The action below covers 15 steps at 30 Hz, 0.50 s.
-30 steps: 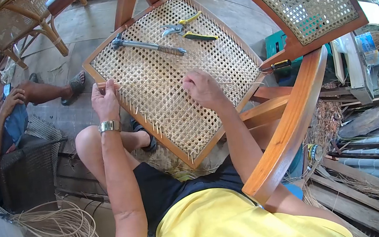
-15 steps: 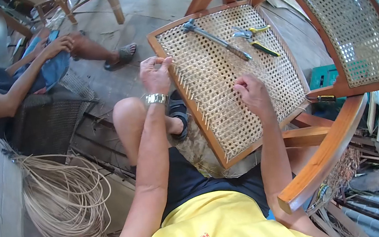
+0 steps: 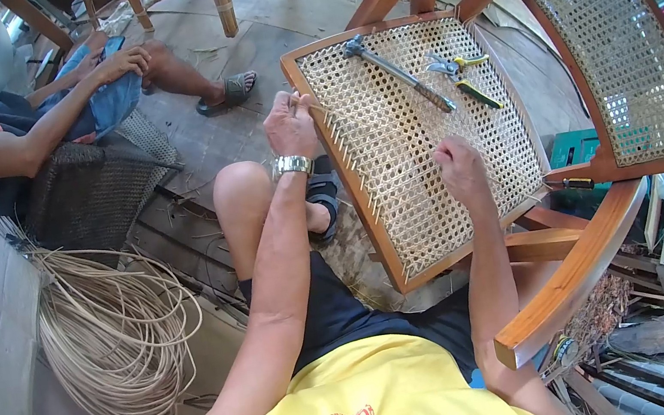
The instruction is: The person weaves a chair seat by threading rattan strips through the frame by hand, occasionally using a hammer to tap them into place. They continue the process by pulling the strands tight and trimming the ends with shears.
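Note:
A wooden chair (image 3: 358, 195) with a woven cane seat (image 3: 386, 112) stands in front of me. My left hand (image 3: 291, 127), with a metal watch at the wrist, is closed at the seat's left edge; something small and thin shows between its fingers, too small to name. Short cane ends stick up along that edge. My right hand (image 3: 461, 169) is closed over the middle of the weave, and what it holds, if anything, is hidden. Beyond it on the seat lie a hammer-like metal tool (image 3: 398, 74) and pruning shears (image 3: 464, 80) with yellow and black handles.
A seated person (image 3: 18, 144) is at the left, hands near a phone. Coiled cane (image 3: 114, 338) hangs at the lower left. The chair's armrest (image 3: 577, 273) reaches toward me at the right. A green box (image 3: 574, 147) sits behind it, and a cane-legged table (image 3: 222, 3) stands beyond.
The view has shifted, so the chair appears slightly farther right. My left hand has turned a little at the seat edge. The fingers of my right hand have curled in more.

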Motion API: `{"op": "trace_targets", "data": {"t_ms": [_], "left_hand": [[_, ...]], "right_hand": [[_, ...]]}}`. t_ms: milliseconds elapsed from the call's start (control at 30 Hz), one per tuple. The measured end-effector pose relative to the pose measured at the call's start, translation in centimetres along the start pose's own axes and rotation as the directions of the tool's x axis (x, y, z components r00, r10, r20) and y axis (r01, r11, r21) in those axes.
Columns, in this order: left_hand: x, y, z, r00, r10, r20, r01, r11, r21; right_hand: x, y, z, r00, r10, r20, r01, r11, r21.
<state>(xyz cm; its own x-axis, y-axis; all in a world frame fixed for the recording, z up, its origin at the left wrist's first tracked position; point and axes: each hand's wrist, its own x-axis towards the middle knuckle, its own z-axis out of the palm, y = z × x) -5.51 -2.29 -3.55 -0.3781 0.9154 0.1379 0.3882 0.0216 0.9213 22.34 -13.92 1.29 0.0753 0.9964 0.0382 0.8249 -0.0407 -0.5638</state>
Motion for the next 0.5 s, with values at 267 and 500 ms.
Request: {"op": "trace_targets", "data": {"t_ms": [267,500], "left_hand": [[1.2,-2.0,0.1,0.997,-0.012,-0.081,0.014,0.999,0.030],[2.2,-2.3,-1.8,0.982,0.152,0.112,-0.094,0.909,-0.405]], "right_hand": [[0.4,-0.5,0.7,0.999,-0.040,-0.009,0.041,0.995,0.094],[-9.7,-3.4,-2.1,0.943,-0.322,-0.083,0.316,0.946,-0.074]]}}
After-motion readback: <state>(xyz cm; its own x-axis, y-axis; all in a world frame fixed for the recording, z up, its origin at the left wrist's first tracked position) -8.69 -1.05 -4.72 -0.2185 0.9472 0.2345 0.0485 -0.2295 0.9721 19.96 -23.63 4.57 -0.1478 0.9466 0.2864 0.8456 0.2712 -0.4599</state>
